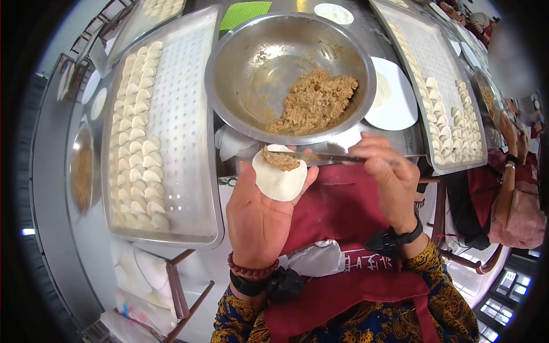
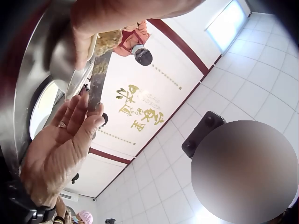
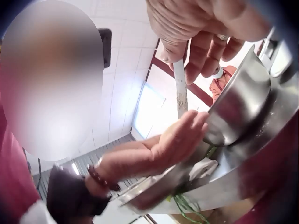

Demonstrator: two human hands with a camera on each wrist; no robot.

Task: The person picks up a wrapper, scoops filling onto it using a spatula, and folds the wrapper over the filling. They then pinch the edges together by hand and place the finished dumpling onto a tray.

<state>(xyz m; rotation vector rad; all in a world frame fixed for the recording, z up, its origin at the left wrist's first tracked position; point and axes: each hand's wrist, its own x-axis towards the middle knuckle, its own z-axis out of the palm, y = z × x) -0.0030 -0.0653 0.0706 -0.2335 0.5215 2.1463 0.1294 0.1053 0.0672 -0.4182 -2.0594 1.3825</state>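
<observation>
My left hand (image 1: 260,214) is palm up, carrying a round white dumpling wrapper (image 1: 278,186) across its extended fingers. A lump of brown minced filling (image 1: 280,162) lies on the wrapper's far part. In my right hand (image 1: 394,177), thumb and fingers pinch one end of a flat metal spatula (image 1: 329,156), and its other end touches the filling. In the left wrist view the spatula blade (image 2: 99,81) is smeared with filling. A large steel bowl (image 1: 243,77) stands just beyond both hands, with a mass of brown filling (image 1: 320,100) at its right side.
Left of the bowl, a metal tray (image 1: 189,166) holds rows of folded dumplings (image 1: 137,137). Another dumpling tray (image 1: 437,68) stands at the right. Between it and the bowl is a white plate (image 1: 403,108) with wrappers. A green mat (image 1: 245,14) lies behind. Another person's hands (image 1: 512,140) work at far right.
</observation>
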